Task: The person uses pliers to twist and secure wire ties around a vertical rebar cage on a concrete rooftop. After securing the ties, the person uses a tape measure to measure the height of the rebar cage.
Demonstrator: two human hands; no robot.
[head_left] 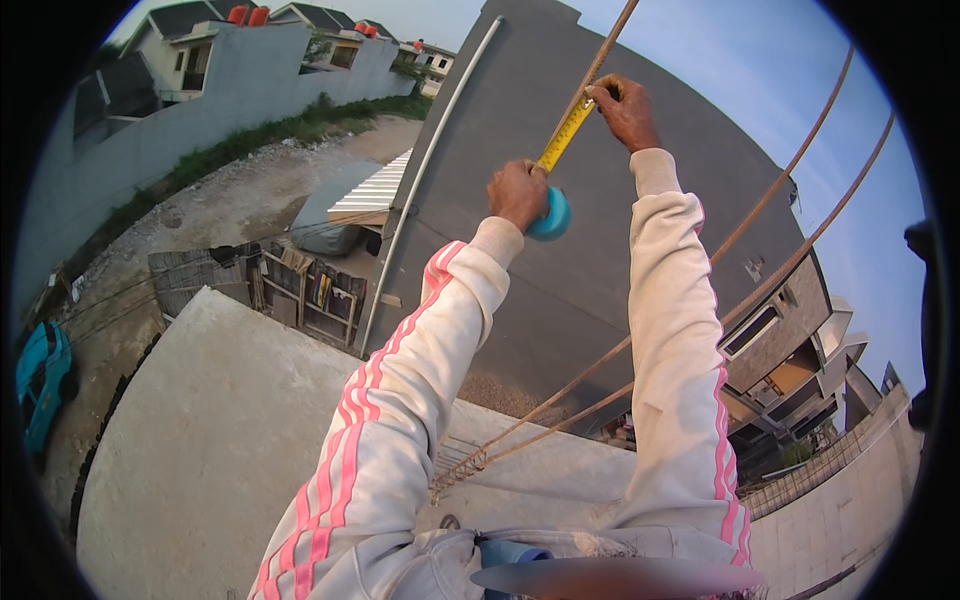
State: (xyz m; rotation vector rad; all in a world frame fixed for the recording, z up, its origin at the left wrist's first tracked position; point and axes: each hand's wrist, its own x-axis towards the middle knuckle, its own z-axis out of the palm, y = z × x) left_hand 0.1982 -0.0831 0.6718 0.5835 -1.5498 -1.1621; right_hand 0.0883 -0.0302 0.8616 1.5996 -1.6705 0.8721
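Observation:
Both my arms reach up and forward in pale sleeves with pink stripes. A yellow tape measure blade (pixel 567 132) is drawn out between my hands, along a rusty steel bar (pixel 606 52). My left hand (pixel 519 194) is closed round the lower end of the blade, with the round blue tape case (pixel 550 215) beside it. Higher up, my right hand (pixel 626 112) pinches the blade's upper end against the bar. The left fingers partly hide where the blade leaves the case.
More rusty bars (pixel 790 180) rise at the right from a tied bundle (pixel 462 470) at the concrete slab (pixel 220 400). A tall grey wall (pixel 480 270) stands ahead. Beyond the slab's left edge, a teal car (pixel 42 385) is parked on lower ground.

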